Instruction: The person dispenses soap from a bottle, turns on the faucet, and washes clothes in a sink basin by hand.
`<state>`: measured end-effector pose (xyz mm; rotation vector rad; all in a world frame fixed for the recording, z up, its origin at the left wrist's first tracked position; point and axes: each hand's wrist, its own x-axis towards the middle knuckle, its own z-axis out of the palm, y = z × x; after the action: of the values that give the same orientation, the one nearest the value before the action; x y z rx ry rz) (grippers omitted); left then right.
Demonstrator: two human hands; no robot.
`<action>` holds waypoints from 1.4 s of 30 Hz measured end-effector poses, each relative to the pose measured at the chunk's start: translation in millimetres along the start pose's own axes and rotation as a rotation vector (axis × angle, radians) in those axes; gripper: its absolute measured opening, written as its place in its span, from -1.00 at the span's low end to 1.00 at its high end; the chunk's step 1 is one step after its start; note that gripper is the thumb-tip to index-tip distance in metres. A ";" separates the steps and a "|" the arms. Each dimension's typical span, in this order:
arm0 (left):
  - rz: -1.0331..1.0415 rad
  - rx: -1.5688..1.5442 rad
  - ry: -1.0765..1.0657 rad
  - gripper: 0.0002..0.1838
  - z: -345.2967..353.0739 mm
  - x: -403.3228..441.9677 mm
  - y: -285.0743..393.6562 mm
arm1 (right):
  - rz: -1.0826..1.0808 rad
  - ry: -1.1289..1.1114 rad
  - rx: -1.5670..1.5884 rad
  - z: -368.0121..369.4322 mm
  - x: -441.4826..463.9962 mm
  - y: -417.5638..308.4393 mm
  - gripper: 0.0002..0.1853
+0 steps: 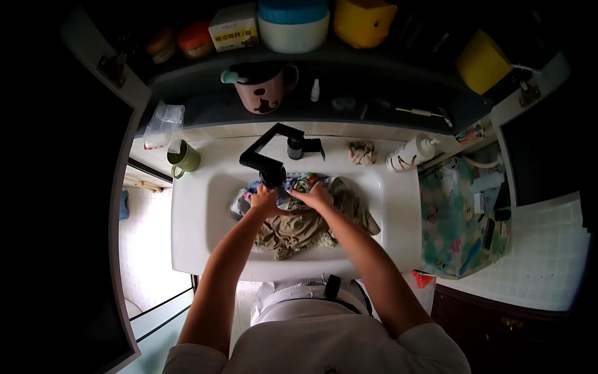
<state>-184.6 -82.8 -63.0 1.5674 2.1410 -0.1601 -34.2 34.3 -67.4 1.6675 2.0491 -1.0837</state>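
Observation:
A white sink (218, 218) holds a heap of wet-looking clothes (296, 229), mostly khaki with some patterned and blue fabric. Over the heap reaches a black faucet (261, 153), its spout end above the blue cloth. My left hand (266, 202) is at the left part of the heap, just below the spout end, fingers partly hidden by it. On the upper right part of the clothes rests my right hand (316, 196), its fingers spread and pointing toward the spout. Whether the left fingers grip any fabric cannot be made out.
On the counter's left stands a green cup (184, 158); on its right are a crumpled cloth (362, 153) and a white pump bottle (411, 154). The shelf above holds a pink mug (260, 93). Open cabinet doors flank both sides.

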 end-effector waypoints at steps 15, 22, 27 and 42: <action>0.327 -0.318 0.185 0.24 70.3 71.7 -49.2 | -0.266 -0.027 0.649 21.3 3.8 20.0 -0.68; 0.491 0.421 0.009 -0.66 -7.9 22.4 -0.1 | -0.502 -0.095 0.425 17.9 -67.5 31.9 -0.73; 0.490 0.655 0.041 -0.90 -16.2 -19.5 25.4 | -0.799 0.092 -0.052 3.5 -106.3 49.7 -0.75; 0.428 1.103 -0.361 -0.74 49.4 -152.2 118.2 | -0.842 -0.417 -0.544 23.4 -187.3 104.2 -0.65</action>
<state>-25.3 -193.0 -17.6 2.2549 1.3814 -1.5313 111.6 -110.6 -2.4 0.2675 2.4590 -0.8371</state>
